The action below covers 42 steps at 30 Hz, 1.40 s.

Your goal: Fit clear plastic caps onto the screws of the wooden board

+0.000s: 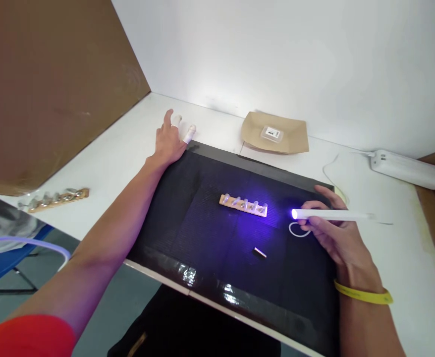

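My right hand (338, 233) grips a slim white UV pen light (329, 214), its lit violet end pointing left and a thin loop hanging below it. Violet light falls on the black mat (198, 223) and on a small tan strip (232, 204) carrying several small, shiny, clear-looking pieces. A small metallic bar (260, 252) lies on the mat nearer to me. Away at the mat's far left corner, my left hand (170, 141) is open, fingers apart, with white finger cots (190, 134) on two fingertips.
Behind the mat sits a brown paper tray (295, 136) holding a small clear labelled box (272, 134). A white power strip (407, 168) with a cable lies at the right. Another strip with metallic pieces (59, 198) rests at the left, beside a brown panel (54, 89).
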Tool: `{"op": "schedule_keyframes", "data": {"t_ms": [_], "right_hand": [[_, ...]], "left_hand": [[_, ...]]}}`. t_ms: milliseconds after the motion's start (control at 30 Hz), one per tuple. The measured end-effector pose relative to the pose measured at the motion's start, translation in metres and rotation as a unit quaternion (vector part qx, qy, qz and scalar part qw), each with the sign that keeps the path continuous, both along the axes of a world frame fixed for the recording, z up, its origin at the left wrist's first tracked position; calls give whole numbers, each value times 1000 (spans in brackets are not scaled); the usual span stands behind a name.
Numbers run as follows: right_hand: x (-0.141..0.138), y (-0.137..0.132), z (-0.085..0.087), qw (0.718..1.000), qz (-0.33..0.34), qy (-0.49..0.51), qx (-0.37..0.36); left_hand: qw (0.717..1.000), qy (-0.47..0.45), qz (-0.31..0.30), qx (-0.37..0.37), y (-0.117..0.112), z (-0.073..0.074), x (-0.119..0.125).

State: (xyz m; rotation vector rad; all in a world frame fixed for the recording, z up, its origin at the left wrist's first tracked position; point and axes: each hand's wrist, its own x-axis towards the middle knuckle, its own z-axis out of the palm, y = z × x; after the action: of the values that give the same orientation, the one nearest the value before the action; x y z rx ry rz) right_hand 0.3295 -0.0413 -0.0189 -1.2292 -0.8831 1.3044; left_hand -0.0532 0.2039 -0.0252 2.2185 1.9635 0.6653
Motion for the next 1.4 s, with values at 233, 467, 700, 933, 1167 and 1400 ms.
{"op": "schedule_keyframes", "data": {"t_ms": [233, 467, 700, 933, 1167, 1400], "right_hand": [[-5, 0, 5, 1000, -12, -7, -14], [-7, -1, 7, 999, -31, -11, 5], [-6, -5, 3, 999, -34, -4, 18], [-6, -9, 3, 999, -43, -3, 2], [-7, -9, 4, 999, -47, -10, -2], [-11, -11, 6, 994, -78, -69, -19]], "left_hand": [[1000, -7, 4, -6, 0, 1, -1], [1000, -17, -3, -7, 2, -1, -4], [1000, -19, 14, -20, -2, 3, -2], [999, -24, 33, -26, -2, 4, 0], [999, -10, 28, -30, 0, 4, -2], [1000, -20, 11, -11, 1, -1, -7]]}}
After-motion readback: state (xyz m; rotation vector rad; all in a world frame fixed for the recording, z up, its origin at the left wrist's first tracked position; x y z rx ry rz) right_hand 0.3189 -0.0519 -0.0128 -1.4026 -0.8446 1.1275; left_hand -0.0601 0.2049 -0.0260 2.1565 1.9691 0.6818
